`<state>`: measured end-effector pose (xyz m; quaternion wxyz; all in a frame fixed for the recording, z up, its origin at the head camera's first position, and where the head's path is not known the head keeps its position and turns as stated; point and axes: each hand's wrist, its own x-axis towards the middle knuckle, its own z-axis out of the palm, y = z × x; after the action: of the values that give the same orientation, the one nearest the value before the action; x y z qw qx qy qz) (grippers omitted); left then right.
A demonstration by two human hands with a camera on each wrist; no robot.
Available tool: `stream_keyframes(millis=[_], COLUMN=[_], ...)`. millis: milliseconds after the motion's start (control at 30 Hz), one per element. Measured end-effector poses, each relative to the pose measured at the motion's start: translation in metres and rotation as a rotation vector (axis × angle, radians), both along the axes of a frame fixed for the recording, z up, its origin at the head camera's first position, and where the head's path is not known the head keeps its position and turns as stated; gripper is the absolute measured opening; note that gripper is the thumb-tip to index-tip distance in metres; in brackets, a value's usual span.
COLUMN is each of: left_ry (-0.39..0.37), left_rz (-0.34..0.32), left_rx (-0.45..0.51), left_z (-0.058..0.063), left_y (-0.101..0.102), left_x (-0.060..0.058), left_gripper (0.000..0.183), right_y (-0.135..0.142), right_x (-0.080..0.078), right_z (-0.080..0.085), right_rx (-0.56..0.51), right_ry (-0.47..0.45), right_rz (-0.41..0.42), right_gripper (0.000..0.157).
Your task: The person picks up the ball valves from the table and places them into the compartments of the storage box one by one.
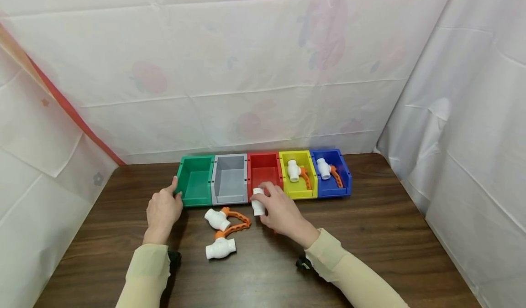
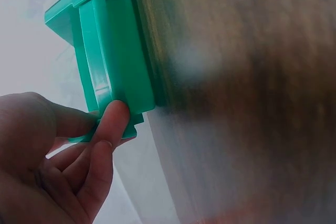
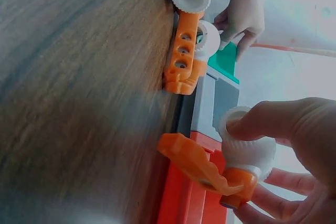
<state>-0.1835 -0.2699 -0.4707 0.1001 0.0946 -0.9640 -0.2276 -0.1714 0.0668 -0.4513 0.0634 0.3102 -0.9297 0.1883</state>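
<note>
In the head view my right hand [image 1: 283, 212] holds a white ball valve [image 1: 258, 201] just in front of the red bin [image 1: 265, 162]. The right wrist view shows the thumb on one end of its body and fingers behind, its orange handle [image 3: 197, 163] sticking out. My left hand [image 1: 164, 210] pinches the left front corner of the green bin [image 1: 193, 203] between thumb and fingers. Two more ball valves, an upper one [image 1: 217, 219] and a lower one [image 1: 221, 248], lie on the table between the hands, their orange handles meeting.
A grey bin [image 1: 230, 198] stands between the green and red ones. To the right, the yellow bin [image 1: 302, 194] and the blue bin [image 1: 334, 191] each contain one ball valve. The row stands along the wooden table's [image 1: 255, 280] back edge, before a white curtain [image 1: 205, 70].
</note>
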Motion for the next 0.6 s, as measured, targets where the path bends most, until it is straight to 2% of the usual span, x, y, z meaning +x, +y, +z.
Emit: stream_keyframes(millis=[133, 367, 600], left_ry=[-0.002, 0.007, 0.022], left_rz=[-0.005, -0.015, -0.013], left_rx=[-0.003, -0.008, -0.009], left_z=[0.001, 0.000, -0.001], left_y=[0.000, 0.000, 0.000], left_x=[0.001, 0.001, 0.001], left_gripper=[0.056, 0.056, 0.055], right_y=[-0.001, 0.000, -0.001], right_x=[-0.003, -0.013, -0.023], right_z=[0.001, 0.006, 0.011], right_rx=[-0.016, -0.051, -0.062], right_ry=[0.046, 0.167, 0.223], right_rz=[-0.007, -0.004, -0.033], right_gripper=[0.052, 0.047, 0.048])
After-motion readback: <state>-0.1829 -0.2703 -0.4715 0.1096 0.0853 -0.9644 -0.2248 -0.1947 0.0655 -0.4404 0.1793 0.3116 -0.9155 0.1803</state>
